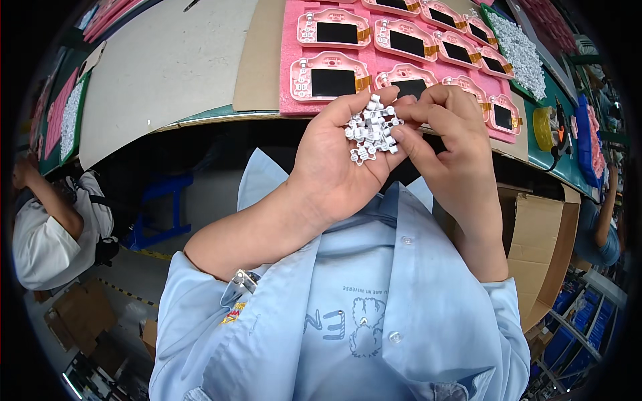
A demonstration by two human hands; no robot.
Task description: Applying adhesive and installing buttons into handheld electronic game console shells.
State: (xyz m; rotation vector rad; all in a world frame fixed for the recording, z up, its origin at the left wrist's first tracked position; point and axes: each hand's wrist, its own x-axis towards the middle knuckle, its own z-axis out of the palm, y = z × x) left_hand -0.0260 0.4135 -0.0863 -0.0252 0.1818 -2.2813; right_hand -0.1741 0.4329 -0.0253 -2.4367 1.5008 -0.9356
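Observation:
My left hand [334,157] is turned palm up and cupped around a heap of small white plastic button parts [372,129]. From the right, my right hand [451,130] reaches over the heap with bent fingers. Its thumb and forefinger close at the heap's right edge, where white parts show between them; whether one is lifted free is hard to see. Just beyond both hands lie pink handheld-device shells [332,75], each with a black screen and an orange ribbon cable. White button parts are visible at the left of several shells.
The shells rest on a pink foam sheet [289,107] on the table. Farther right are a tray of white parts [518,57], a yellow tape roll [543,129] and a blue bin [586,144]. A cardboard box [543,247] stands below at right. Other people sit at both sides.

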